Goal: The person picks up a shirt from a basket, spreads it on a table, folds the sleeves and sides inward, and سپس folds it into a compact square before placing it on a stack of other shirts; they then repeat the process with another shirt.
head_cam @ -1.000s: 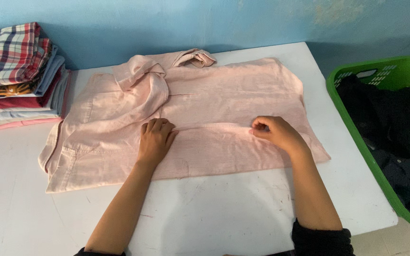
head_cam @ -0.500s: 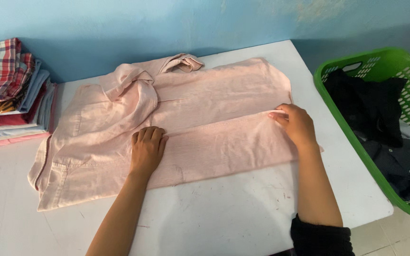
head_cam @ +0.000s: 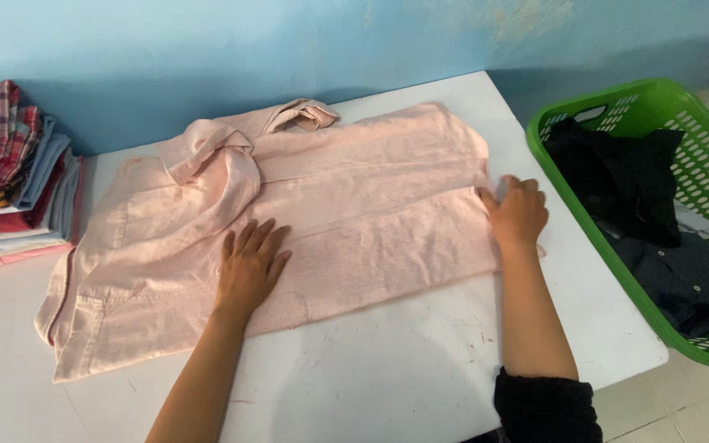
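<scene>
The pink shirt (head_cam: 354, 197) lies spread on the white counter (head_cam: 387, 361). Left hand (head_cam: 248, 267) presses flat mid-shirt, fingers spread; right hand (head_cam: 519, 213), fingers loosely curled, presses the shirt's right edge. Best keep both palms flat, smoothing outward along the fold

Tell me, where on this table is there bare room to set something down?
Bare table lies along the near edge, below the pink shirt and between the forearms. The far left is crowded by a stack of folded clothes.
</scene>
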